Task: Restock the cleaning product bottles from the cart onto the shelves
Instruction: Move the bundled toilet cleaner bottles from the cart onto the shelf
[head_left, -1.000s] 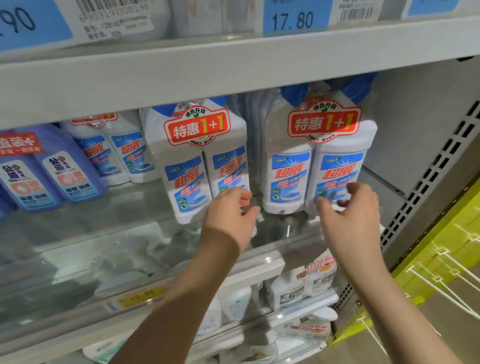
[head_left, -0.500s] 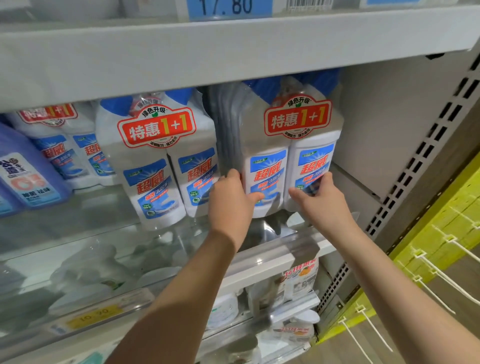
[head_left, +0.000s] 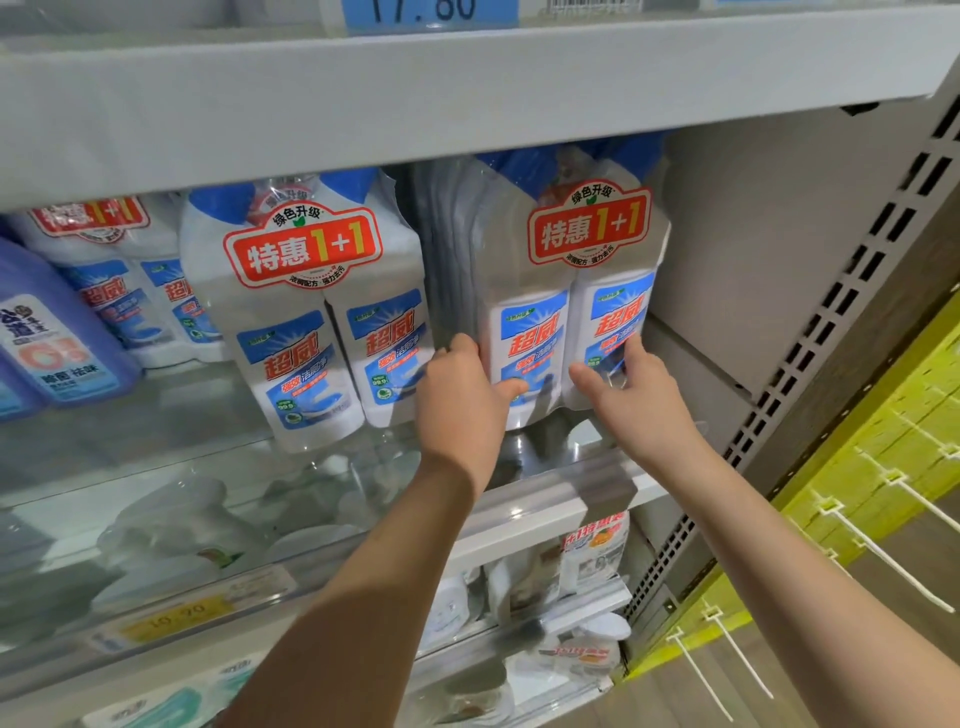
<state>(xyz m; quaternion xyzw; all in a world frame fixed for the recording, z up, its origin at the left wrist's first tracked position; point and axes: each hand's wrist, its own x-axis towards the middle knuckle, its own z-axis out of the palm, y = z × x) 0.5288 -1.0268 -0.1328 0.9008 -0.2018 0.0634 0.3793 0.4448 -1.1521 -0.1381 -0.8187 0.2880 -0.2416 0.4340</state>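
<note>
A shrink-wrapped twin pack of white cleaner bottles (head_left: 571, 280) with blue caps and a red "1+1" sticker stands at the right end of the glass shelf (head_left: 156, 467). My left hand (head_left: 460, 400) grips the pack's lower left side, fingers behind it and thumb on the front. My right hand (head_left: 631, 395) holds its lower right corner, thumb across the front and fingers up along the label. A second twin pack (head_left: 306, 317) of the same kind stands just to the left. The cart is out of view.
More twin packs (head_left: 119, 280) and purple bottles (head_left: 47, 332) fill the shelf's left. A grey shelf (head_left: 467, 98) hangs low overhead. The perforated upright (head_left: 810, 364) and side panel bound the right. Other products sit on lower shelves (head_left: 582, 566). Yellow pegboard (head_left: 883, 467) stands at right.
Both hands have moved from in front of the right twin pack to gripping its lower sides. The view has shifted right and closer to the shelf.
</note>
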